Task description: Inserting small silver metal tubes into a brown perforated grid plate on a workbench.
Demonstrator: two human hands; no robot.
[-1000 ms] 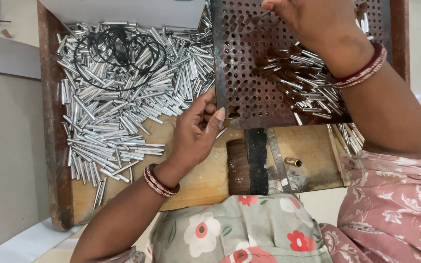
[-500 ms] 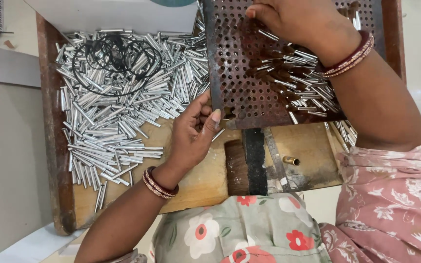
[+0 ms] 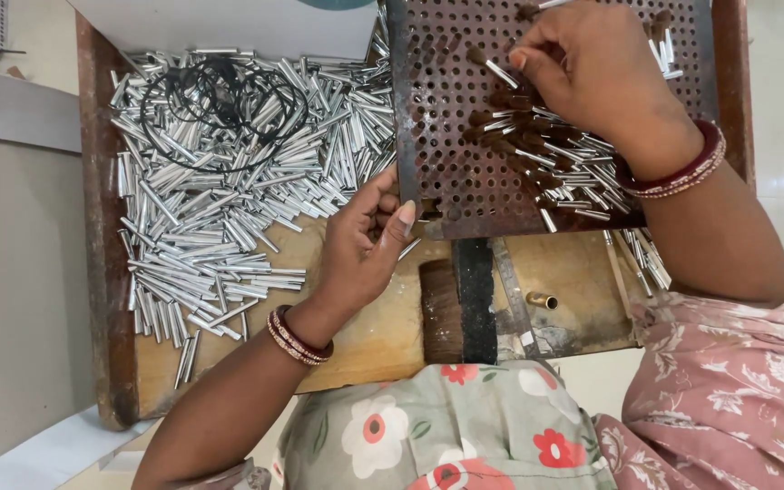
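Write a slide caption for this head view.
Left hand steadies a perforated metal plate; right hand handles silver tubes on it.

The short silver metal tubes (image 3: pixel 220 209) heaped on the left are bright and polished, catching the light. Over them lies a loop of thin black cord (image 3: pixel 220 100), matt and rubbery-looking. The rust-brown perforated metal plate (image 3: pixel 446 136) is dull and rough, its surface corroded. The worn brown wooden counter (image 3: pixel 365 336) looks scuffed and matt, with pale scratches. A small brass-coloured metal cylinder (image 3: pixel 542 299) shines on it. The floral-printed cloth (image 3: pixel 465 426) below is soft and matt.
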